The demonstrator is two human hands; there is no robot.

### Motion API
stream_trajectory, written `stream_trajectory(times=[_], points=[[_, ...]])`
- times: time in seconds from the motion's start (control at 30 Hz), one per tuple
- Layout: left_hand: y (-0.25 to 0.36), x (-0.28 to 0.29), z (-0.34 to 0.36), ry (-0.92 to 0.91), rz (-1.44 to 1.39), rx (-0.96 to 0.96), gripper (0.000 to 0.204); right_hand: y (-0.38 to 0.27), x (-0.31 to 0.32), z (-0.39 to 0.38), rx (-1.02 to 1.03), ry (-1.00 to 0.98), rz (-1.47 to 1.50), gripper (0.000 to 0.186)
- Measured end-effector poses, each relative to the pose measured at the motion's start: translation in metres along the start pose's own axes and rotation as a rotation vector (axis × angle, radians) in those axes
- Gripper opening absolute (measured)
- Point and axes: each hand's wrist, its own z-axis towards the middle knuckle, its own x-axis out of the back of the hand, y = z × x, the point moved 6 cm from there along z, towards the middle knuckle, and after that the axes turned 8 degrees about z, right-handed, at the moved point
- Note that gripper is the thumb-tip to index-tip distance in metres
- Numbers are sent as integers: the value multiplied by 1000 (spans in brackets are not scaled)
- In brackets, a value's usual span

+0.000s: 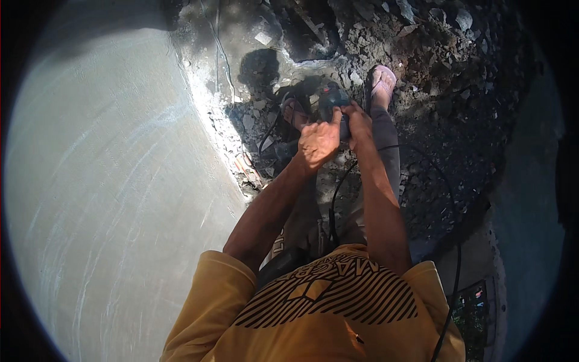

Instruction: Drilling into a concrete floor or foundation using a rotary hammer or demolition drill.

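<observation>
Both my arms reach forward, and my hands meet on a dark teal corded power tool [333, 96]. Its exact kind is hard to make out in the shade. My left hand [319, 143] is closed on the tool's near left side, a finger or thumb stretched forward along the body. On the right side, my right hand [359, 123] wraps round it, fingertips close to the left hand's. The tool's far end, low over the rubble, is lost in shadow. A black cord [335, 202] hangs near my legs.
A smooth grey wall [108, 181] fills the left. Broken rubble [446, 78] covers the ground ahead and right. My right foot [383, 81] in a pink flip-flop and left foot [294, 114] flank the tool. A black cable [449, 187] loops at right; thin wires [223, 54] lie far left.
</observation>
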Motion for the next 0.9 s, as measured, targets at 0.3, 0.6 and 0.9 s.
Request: stream_trajectory(times=[0.3,0.6,0.9], points=[[-12,-15,1,-142,-8,72,82,8,-1,-14,1,117,-63,67],[-6,1,24,-150,-95,128,74,0,2,19,-25,149,-77,66],[0,-2,30,-180,-76,154,80,-17,5,9,-59,203,-252,68]])
